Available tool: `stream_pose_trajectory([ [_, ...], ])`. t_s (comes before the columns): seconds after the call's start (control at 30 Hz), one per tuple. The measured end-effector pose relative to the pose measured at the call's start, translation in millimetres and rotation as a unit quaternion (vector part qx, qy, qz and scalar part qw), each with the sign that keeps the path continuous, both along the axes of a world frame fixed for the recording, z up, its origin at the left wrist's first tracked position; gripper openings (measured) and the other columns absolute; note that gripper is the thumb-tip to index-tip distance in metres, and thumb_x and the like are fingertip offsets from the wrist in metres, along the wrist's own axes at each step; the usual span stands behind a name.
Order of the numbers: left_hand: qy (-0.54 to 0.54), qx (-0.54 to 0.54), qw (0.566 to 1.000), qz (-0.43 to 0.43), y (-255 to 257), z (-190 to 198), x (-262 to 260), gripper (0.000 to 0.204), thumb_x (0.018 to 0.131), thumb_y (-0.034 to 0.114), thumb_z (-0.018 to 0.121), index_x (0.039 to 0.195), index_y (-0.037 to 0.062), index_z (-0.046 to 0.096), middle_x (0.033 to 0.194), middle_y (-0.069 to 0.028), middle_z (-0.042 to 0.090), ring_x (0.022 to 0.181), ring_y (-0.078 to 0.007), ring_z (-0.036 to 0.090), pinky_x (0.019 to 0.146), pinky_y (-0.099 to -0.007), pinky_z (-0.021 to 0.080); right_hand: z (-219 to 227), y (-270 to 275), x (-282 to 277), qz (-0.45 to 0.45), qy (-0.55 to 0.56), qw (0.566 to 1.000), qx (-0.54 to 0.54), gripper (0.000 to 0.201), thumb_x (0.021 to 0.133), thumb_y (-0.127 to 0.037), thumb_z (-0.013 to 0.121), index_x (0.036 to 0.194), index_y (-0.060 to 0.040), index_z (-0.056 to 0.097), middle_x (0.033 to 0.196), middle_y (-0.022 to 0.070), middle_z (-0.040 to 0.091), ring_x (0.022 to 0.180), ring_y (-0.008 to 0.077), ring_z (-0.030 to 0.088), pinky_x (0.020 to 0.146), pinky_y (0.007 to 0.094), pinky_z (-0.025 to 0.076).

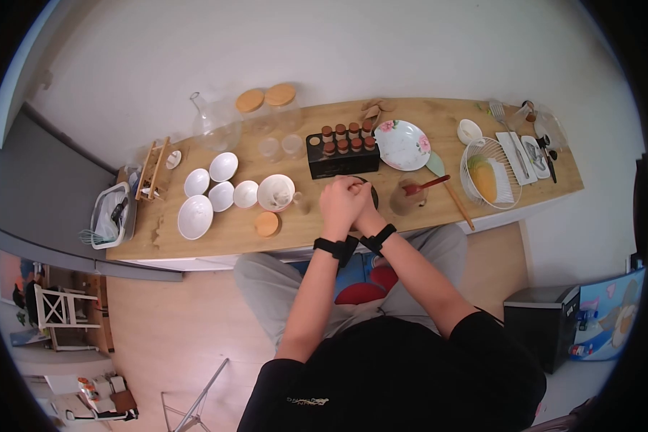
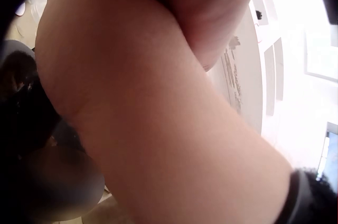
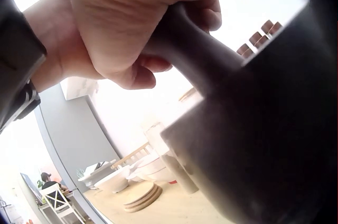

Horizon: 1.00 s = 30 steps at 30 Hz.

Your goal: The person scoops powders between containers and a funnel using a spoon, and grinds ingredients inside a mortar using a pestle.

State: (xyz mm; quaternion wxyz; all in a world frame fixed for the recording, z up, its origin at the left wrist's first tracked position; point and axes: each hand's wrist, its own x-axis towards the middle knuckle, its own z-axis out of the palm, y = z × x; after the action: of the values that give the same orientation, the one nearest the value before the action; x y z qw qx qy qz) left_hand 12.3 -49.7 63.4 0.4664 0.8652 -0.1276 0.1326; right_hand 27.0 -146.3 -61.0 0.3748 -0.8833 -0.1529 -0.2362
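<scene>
At the counter's front edge my hands are clasped together. The left hand [image 1: 340,205] lies over the right hand [image 1: 368,217], and both grip the dark handle of a pestle [image 3: 195,55], fingers curled round it. The pestle reaches down past the straight-looking rim of a dark mortar [image 3: 253,134]. From above, only a sliver of the mortar [image 1: 374,196] shows beside the hands. Its inside is hidden. In the left wrist view the right forearm [image 2: 158,108] fills most of the picture. Beyond the hands stands a black rack [image 1: 344,164] of small brown-capped jars.
Right of the hands stand a clear jar [image 1: 402,204] with a red-brown spoon [image 1: 426,185], a floral plate [image 1: 403,146] and a wire basket [image 1: 475,189] holding something yellow. To the left are white bowls [image 1: 196,217], a speckled bowl [image 1: 276,191] and a wooden lid [image 1: 267,225].
</scene>
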Motion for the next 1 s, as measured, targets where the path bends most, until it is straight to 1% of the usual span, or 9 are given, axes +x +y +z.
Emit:
stream_pose_trajectory([
  [0.2,0.071,0.036,0.996,-0.028,-10,12,26,0.027,0.076,0.033,0.07,0.083,0.0066,0.075,0.078,-0.014,0.07,0.076,-0.0347,0.067,0.072,-0.0404,0.055,18,-14,32,0.001,-0.008,1.0,-0.003,0.022,0.077,-0.023,0.067,0.09,-0.0054,0.065,0.093,0.0161,0.068,0.089,0.034,0.063,0.074,0.0433,0.05],
  [0.3,0.037,0.067,0.996,-0.036,-22,8,19,0.027,0.075,0.033,0.07,0.083,0.0077,0.075,0.082,-0.0135,0.07,0.078,-0.0339,0.067,0.073,-0.0409,0.054,13,-17,18,-0.002,-0.004,1.0,-0.006,0.022,0.077,-0.023,0.067,0.09,-0.0054,0.065,0.093,0.0161,0.068,0.089,0.034,0.063,0.074,0.0433,0.05],
  [0.37,-0.04,0.091,0.995,-0.023,-23,5,4,0.026,0.075,0.033,0.07,0.083,0.0088,0.076,0.086,-0.0123,0.069,0.081,-0.0331,0.066,0.073,-0.0411,0.054,5,-13,5,-0.003,-0.001,1.0,-0.006,0.022,0.077,-0.023,0.067,0.09,-0.0054,0.065,0.093,0.0161,0.068,0.089,0.0339,0.063,0.074,0.0433,0.05],
  [0.47,-0.056,0.043,0.997,-0.015,-14,-4,-14,0.022,0.073,0.028,0.072,0.082,0.0084,0.075,0.087,-0.0108,0.068,0.082,-0.0323,0.065,0.072,-0.0406,0.053,-1,-21,-20,-0.004,0.004,1.0,-0.003,0.022,0.077,-0.023,0.068,0.089,-0.0053,0.065,0.093,0.0161,0.068,0.089,0.0339,0.063,0.074,0.0433,0.05],
  [0.53,-0.035,-0.015,0.999,0.0,-1,-5,-17,0.02,0.073,0.024,0.074,0.082,0.0064,0.074,0.086,-0.0122,0.068,0.08,-0.0323,0.066,0.071,-0.0395,0.053,-4,-4,-17,-0.002,0.007,1.0,0.001,0.022,0.077,-0.023,0.068,0.089,-0.0053,0.065,0.093,0.016,0.068,0.089,0.0338,0.063,0.074,0.0432,0.05],
  [0.7,0.012,-0.045,0.999,0.007,15,-1,9,0.025,0.076,0.029,0.074,0.084,0.0052,0.074,0.084,-0.0152,0.07,0.081,-0.0333,0.068,0.073,-0.0379,0.054,10,12,14,0.004,0.003,1.0,0.009,0.022,0.077,-0.023,0.068,0.089,-0.0052,0.065,0.093,0.016,0.068,0.089,0.0337,0.063,0.074,0.0432,0.05],
  [0.77,0.07,-0.008,0.997,-0.009,11,8,20,0.03,0.075,0.034,0.072,0.084,0.0055,0.074,0.081,-0.0154,0.071,0.079,-0.0333,0.069,0.072,-0.0381,0.054,15,6,28,0.002,0.001,1.0,0.007,0.022,0.077,-0.023,0.068,0.089,-0.0052,0.065,0.093,0.016,0.068,0.089,0.0337,0.063,0.074,0.0432,0.05],
  [0.9,0.071,0.044,0.996,-0.024,-14,15,25,0.032,0.075,0.036,0.071,0.085,0.006,0.075,0.079,-0.015,0.071,0.078,-0.0339,0.069,0.073,-0.0402,0.055,19,-17,27,-0.003,0.002,1.0,-0.001,0.022,0.076,-0.023,0.068,0.089,-0.0051,0.065,0.093,0.0159,0.068,0.089,0.0336,0.064,0.074,0.0432,0.05],
  [1.0,0.004,0.076,0.997,-0.031,-28,5,11,0.027,0.074,0.033,0.071,0.083,0.0086,0.075,0.086,-0.0131,0.07,0.083,-0.0339,0.066,0.075,-0.0413,0.054,13,-24,13,-0.005,0.007,1.0,-0.006,0.022,0.076,-0.023,0.068,0.089,-0.0051,0.065,0.093,0.0159,0.068,0.089,0.0336,0.064,0.074,0.0431,0.05],
])
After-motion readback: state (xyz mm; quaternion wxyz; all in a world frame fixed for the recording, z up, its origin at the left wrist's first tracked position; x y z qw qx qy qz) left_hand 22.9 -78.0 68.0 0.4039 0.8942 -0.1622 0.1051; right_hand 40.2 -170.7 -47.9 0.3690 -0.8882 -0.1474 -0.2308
